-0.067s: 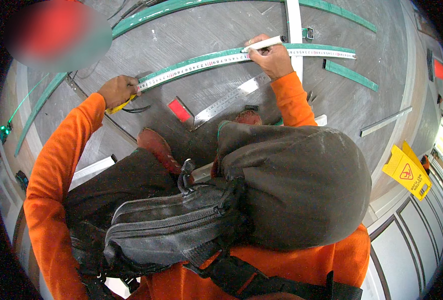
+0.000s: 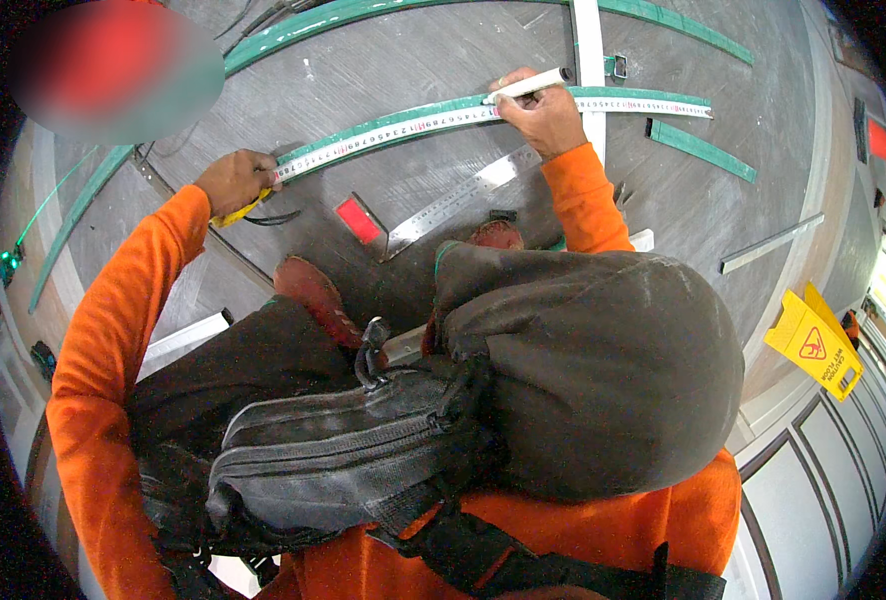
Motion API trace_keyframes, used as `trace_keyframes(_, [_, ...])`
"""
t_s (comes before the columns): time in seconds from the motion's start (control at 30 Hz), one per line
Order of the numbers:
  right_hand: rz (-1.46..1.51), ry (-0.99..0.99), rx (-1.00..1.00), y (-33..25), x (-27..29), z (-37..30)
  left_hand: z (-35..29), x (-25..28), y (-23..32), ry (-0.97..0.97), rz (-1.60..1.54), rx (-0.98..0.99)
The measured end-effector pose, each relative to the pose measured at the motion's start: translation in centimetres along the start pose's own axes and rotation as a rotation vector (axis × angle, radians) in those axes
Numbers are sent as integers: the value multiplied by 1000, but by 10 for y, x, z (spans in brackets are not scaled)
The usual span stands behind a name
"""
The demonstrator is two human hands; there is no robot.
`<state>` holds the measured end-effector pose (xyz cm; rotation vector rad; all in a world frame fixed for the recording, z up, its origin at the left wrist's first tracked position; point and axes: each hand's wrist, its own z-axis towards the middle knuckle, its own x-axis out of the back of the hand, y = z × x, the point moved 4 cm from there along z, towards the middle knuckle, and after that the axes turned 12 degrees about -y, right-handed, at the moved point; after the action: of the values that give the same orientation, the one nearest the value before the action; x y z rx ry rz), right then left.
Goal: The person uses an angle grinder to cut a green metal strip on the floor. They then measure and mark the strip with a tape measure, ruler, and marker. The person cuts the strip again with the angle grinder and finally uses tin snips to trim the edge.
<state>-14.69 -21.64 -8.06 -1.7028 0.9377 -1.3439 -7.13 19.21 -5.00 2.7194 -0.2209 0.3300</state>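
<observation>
A green strip (image 2: 403, 117) lies across the floor in front of me, with the white blade of a tape measure (image 2: 393, 134) pulled out along its near edge. At the strip's left end my left hand (image 2: 238, 182) is closed round the tape measure's yellow case, which shows only in part below the fingers. My right hand (image 2: 543, 112) pinches a white marker pen (image 2: 530, 86) with a dark end, its tip touching the green strip. The right hand also rests against the tape's blade. Below lies a metal try square (image 2: 463, 203) with a red stock (image 2: 360, 219).
A white bar (image 2: 590, 60) passes under the strip. More green strips lie at the back (image 2: 303, 30) and right (image 2: 703, 150). A thin metal bar (image 2: 771, 243) and a yellow floor sign (image 2: 815, 343) are at right. A green-lit device (image 2: 9, 262) stands far left.
</observation>
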Motion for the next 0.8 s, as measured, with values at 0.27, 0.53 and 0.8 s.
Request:
trace_keyframes(0.27, [33,22,9,5,-4,1,2,0,-4,4,6,-28])
trace_keyframes(0.53, [-6,31,14,2,-1,0,-3,2,4,22,19,8])
trace_keyframes(0.8, [-118,-22,10,-26,0,-5,-5,2,6,11,28,25])
